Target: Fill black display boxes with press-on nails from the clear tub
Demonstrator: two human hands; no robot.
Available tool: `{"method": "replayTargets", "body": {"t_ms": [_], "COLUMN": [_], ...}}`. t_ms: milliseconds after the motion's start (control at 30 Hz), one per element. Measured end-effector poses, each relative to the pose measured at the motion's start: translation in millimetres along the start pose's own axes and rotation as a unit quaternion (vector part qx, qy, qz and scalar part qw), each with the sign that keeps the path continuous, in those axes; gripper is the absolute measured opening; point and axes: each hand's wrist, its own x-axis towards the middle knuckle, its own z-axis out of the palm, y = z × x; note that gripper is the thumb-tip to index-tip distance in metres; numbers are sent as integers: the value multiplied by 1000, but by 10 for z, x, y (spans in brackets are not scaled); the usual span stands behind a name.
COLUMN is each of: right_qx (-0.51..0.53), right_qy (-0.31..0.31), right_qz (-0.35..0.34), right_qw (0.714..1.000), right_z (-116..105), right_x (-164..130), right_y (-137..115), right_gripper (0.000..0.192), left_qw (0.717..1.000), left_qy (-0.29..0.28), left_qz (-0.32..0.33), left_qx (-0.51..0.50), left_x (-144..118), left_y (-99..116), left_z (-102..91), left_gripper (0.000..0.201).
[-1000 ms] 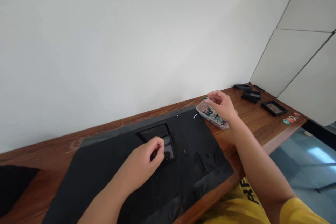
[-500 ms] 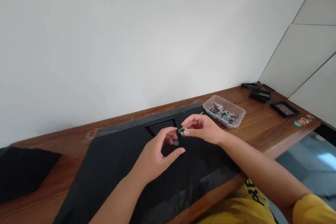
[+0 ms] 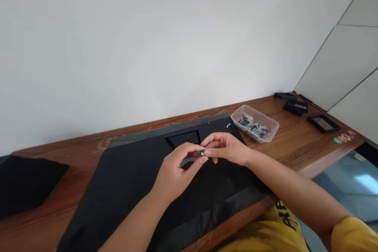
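Over the black mat [image 3: 126, 177], both hands meet at one small green and silvery-white piece [image 3: 201, 152], too small to tell its kind. My left hand [image 3: 175, 169] pinches its left side between thumb and fingertips. From the right, my right hand [image 3: 226, 149] grips the same piece with thumb and forefinger, its other fingers curled behind. A black rectangular frame [image 3: 183, 138] lies on the mat just beyond the hands, partly covered by the left one.
A clear plastic tub [image 3: 273, 130] of small coloured pieces stands right of the mat. Black frames [image 3: 323, 123] and small round coloured discs [image 3: 338, 140] lie farther right on the wooden table [image 3: 292, 145]. Black cloth [image 3: 26, 185] lies at left. A white wall rises behind.
My left hand's thumb and fingers have closed onto the small piece, having been apart before. The right hand still holds it and has shifted slightly. The view has moved a little.
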Motion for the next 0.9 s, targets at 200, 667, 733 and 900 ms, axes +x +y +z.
{"method": "replayTargets", "body": {"t_ms": [200, 667, 733, 900], "right_qx": [12, 44, 43, 41], "right_qy": [-4, 104, 120, 130], "right_qz": [-1, 1, -9, -17], "right_qw": [1000, 994, 992, 991], "right_z": [5, 63, 66, 58], "right_x": [1, -11, -14, -15], "right_y": [22, -61, -80, -98], "right_gripper": [58, 62, 63, 60], "left_qw": [999, 992, 990, 989], "left_qy": [2, 82, 95, 98], "left_qz": [-33, -64, -69, -83], "left_qx": [-10, -71, -72, -78], "left_x": [8, 21, 18, 7], "left_y": [22, -32, -44, -64], "left_z": [6, 40, 44, 55], "left_gripper": [29, 17, 19, 23]}}
